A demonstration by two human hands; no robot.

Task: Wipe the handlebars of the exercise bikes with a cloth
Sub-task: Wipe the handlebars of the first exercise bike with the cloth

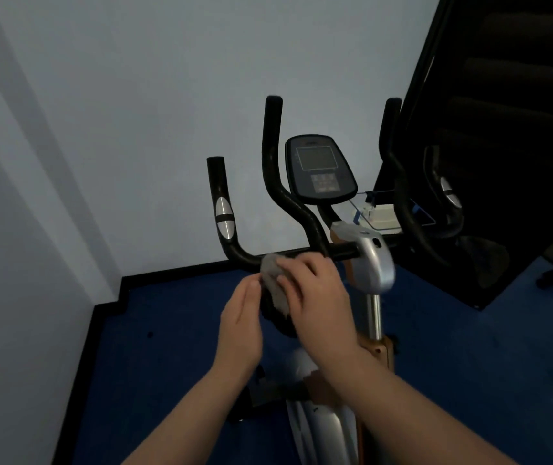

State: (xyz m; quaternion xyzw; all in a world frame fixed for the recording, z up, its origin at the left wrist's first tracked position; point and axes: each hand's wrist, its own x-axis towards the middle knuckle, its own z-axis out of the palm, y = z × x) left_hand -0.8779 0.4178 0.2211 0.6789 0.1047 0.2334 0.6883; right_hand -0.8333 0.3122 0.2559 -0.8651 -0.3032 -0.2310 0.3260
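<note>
Cloth (273,285) — grey and crumpled — sits between the two hands, just below the black crossbar of the handlebars (297,255) on the exercise bike (374,263). The right hand (315,297) holds it from the right side, fingers curled over its top and reaching up to the bar, so the upper edge of the cloth touches or nearly touches the bar; I cannot tell which. The left hand (241,317) is on the cloth's left edge, fingertips pinching or pressing it there, palm turned toward the right hand.

The handlebars curve up on the left into an outer grip with a silver sensor pad (224,219) and an inner upright horn. Behind the bar, a dark console (320,169) with a screen and buttons stands tilted on the bike's post. To the right, more black grips show against a dark panel (503,129). A pale wall (134,112) is behind the bike, and the floor (174,330) is blue with a black skirting strip along its edge.
</note>
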